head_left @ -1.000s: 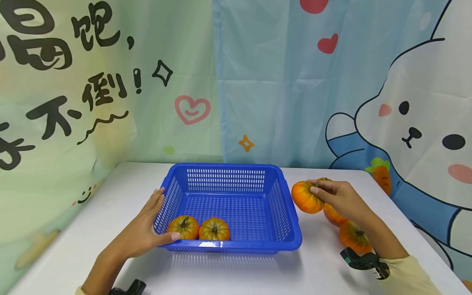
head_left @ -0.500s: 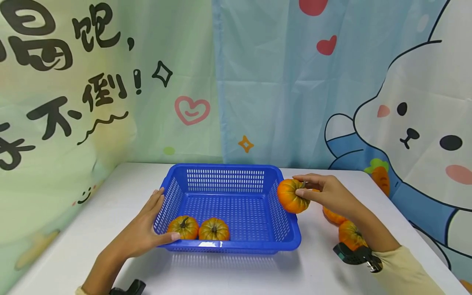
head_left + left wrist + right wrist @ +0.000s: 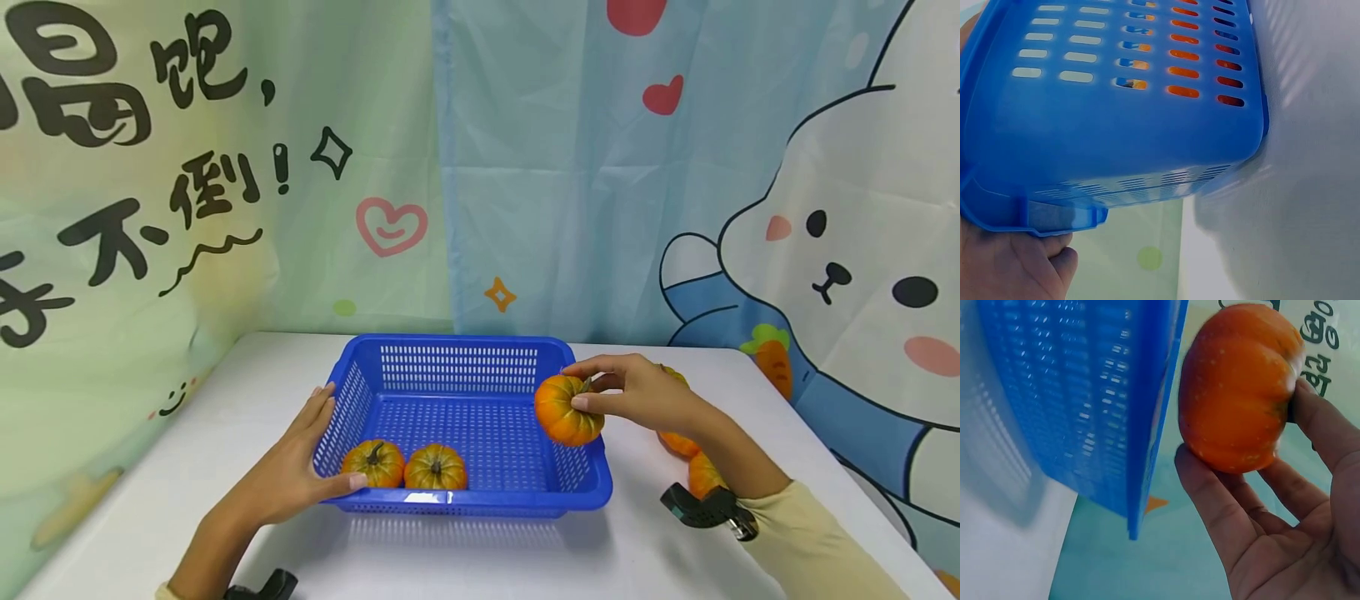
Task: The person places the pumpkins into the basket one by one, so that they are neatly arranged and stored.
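In the head view a blue plastic basket (image 3: pixel 480 498) stands on the table. Two small orange-green pumpkins (image 3: pixel 435 467) lie in its front left part. My left hand (image 3: pixel 288 467) grips the basket's left front corner, thumb over the front rim and fingers along the left side; the left wrist view shows fingertips (image 3: pixel 1060 262) beneath the rim. Above the basket's right side, my right hand (image 3: pixel 637 392) pinches an orange pumpkin (image 3: pixel 564 415) near its stem between thumb and fingers. The right wrist view shows this pumpkin (image 3: pixel 1238 394) held higher than the rim, apart from it.
Several more pumpkins (image 3: pixel 703 475) lie on the white table (image 3: pixel 480 562) to the right, partly hidden by the right forearm. A printed cloth (image 3: pixel 517 167) hangs behind the table. Black devices (image 3: pixel 708 507) are strapped to the wrists.
My right hand has carried the pumpkin leftward from the right of the basket to over its right side. My left hand and the basket have stayed put.
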`<state>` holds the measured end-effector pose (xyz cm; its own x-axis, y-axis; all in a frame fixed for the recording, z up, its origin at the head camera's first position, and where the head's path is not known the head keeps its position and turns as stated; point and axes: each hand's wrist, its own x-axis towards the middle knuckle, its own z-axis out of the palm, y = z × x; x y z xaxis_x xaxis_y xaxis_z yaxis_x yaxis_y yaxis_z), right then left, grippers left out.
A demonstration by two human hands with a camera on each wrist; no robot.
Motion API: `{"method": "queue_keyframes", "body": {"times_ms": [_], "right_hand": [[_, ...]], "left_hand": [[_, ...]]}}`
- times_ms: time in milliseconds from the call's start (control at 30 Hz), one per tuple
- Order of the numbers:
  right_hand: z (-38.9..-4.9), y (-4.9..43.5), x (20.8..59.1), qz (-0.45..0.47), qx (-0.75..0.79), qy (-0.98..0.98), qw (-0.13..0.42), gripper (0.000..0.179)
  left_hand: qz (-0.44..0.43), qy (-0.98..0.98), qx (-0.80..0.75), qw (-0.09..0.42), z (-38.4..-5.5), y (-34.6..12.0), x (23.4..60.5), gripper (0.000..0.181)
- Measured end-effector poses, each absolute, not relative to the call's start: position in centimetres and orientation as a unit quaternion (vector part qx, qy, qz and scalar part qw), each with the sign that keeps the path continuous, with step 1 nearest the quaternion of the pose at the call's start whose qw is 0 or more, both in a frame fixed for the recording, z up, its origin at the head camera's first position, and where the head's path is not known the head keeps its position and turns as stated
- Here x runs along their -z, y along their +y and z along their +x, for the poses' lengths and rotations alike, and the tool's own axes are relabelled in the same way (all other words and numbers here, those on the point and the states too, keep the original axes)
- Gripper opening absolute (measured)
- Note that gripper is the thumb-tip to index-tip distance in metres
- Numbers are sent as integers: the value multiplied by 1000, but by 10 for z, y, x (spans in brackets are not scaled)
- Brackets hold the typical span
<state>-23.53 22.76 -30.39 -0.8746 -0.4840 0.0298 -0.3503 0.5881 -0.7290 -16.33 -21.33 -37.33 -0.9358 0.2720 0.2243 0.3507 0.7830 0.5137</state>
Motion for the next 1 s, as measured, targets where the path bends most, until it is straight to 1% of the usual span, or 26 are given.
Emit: {"method": "queue_keyframes", "body": {"times_ms": [133,300,567,800,1000], "right_hand": [[-236,218,300,-270,379,878,112,47],[-240,207,299,-307,374,866,126,42],[-247,189,295,-318,376,858,148,41],[-252,170,287,-347,349,857,152,40],[-258,157,290,-355,357,843,189,44]], "left_hand": [[-164,-942,283,70,-163,-213,373,112],[-162,-943,284,69,-161,-212,372,112],[-157,-944,283,65,-161,-212,371,112],[-162,-941,290,66,-161,-212,371,112],[-163,-941,288,68,-163,-214,373,112]]}}
